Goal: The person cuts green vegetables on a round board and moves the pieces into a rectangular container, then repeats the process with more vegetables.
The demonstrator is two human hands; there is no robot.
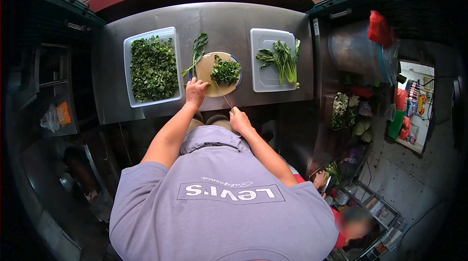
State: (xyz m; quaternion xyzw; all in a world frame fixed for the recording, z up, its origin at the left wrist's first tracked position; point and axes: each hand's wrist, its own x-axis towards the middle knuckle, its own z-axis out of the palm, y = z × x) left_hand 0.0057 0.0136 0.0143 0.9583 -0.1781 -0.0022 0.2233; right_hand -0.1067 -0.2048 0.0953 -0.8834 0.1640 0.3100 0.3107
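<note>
A knife [224,97] is held in my right hand [239,119], with its thin blade reaching over the near edge of a round cutting board [208,61]. Chopped leafy greens [225,71] lie heaped on the board beyond the blade. My left hand [196,91] is at the board's near left edge, its fingers drawn together around a bit of green stalk [206,85] that shows at the fingertips. One long leafy stalk [198,50] lies across the board's left side, partly on the metal table.
On the metal table [224,22], a white tub [177,73] full of chopped greens stands left. A white lid [263,84] with whole leafy stalks [285,61] lies right. A plastic-covered container [353,51] and vegetables [341,110] sit further right. Another person's hand [320,180] is behind me, lower right.
</note>
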